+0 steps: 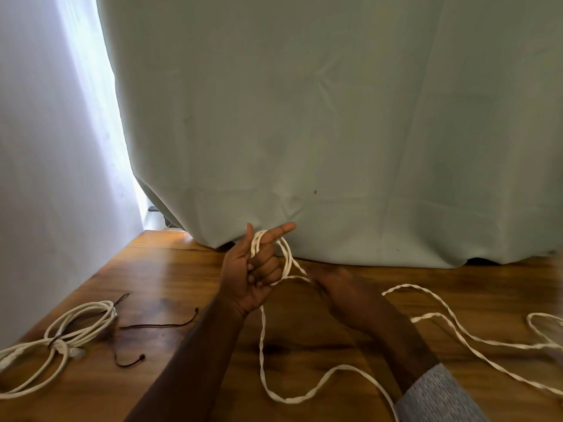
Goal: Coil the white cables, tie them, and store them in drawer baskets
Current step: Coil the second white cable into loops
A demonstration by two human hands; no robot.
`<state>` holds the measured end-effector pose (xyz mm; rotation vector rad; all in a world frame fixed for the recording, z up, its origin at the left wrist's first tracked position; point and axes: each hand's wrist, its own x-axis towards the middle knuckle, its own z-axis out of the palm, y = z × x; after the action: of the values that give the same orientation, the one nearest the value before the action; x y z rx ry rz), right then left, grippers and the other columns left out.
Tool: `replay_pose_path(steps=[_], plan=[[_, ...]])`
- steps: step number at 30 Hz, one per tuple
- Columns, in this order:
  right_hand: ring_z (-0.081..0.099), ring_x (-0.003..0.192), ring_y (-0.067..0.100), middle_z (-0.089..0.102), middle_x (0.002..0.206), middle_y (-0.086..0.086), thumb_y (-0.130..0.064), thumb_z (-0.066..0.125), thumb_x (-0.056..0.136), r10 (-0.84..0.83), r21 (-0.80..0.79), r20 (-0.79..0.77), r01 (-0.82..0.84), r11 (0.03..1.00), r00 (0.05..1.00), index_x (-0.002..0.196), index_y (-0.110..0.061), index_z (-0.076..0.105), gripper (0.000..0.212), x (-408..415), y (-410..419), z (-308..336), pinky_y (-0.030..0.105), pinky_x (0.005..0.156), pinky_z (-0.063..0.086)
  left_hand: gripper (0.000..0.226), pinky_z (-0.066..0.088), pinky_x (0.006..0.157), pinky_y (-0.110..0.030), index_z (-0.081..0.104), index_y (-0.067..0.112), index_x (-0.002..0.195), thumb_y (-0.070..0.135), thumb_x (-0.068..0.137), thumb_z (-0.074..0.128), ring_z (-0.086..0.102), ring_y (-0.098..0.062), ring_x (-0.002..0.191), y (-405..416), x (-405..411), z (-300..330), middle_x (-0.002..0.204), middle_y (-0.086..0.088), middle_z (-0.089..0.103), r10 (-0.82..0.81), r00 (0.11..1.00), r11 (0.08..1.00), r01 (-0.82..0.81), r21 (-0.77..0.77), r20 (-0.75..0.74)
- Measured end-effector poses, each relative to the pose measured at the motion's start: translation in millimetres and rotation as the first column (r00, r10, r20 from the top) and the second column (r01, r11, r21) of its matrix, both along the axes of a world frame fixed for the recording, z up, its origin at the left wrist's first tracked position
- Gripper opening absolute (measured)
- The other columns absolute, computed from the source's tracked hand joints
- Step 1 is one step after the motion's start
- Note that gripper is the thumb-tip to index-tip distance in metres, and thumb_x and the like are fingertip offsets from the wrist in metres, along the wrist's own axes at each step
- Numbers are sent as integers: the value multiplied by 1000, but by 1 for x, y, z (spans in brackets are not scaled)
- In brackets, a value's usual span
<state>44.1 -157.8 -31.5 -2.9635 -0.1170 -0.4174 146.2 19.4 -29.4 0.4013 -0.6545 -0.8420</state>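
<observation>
The left hand (253,269) is raised over the tabletop (170,275), palm toward the camera, its lower fingers curled round loops of white cable (261,339) wound between thumb and forefinger, the forefinger pointing right; the right hand (341,287), blurred, sits just right of it where the cable runs out, and its grip cannot be told; the loose cable trails down and away to the right across the wood; a coiled cable (76,327) already tied lies far left, with a dark string (158,325) beside it; a pale green curtain (335,117) hangs behind
</observation>
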Motion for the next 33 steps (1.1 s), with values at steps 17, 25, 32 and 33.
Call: replay_pose_path(steps=[17,25,32,33], plan=[[56,98,17,64,121,6,-34,37,107,133,-48,-58,-136,990,989,151,-26,40,44,-1,20,-3,25,74,34,60,36,44,-21,40,-9,141,38,105,30,36,-6,40,-8,4,-2,49,4,36,484,869,873,-471,126,-106],[57,111,19,63,130,2,-40,43,105,148,4,-21,-148,989,989,145,-28,47,42,-6,19,-5,22,79,32,47,54,56,-28,46,-4,131,33,108,29,67,-25,63,-20,-3,-1,61,-11,58,651,755,722,-649,240,85],[62,90,20,71,102,1,-40,56,98,164,13,160,-169,986,973,112,-22,70,27,-6,13,-6,25,70,32,27,57,71,-30,48,15,131,14,109,32,69,-20,66,-34,-18,-9,61,-3,64,621,419,426,-890,164,662],[62,82,20,72,95,1,-42,56,96,160,9,192,-165,986,968,106,-23,72,26,-6,12,-5,25,67,32,28,53,65,-26,47,12,133,12,108,35,65,-17,62,-36,-18,-12,61,-2,61,598,378,392,-907,154,707]])
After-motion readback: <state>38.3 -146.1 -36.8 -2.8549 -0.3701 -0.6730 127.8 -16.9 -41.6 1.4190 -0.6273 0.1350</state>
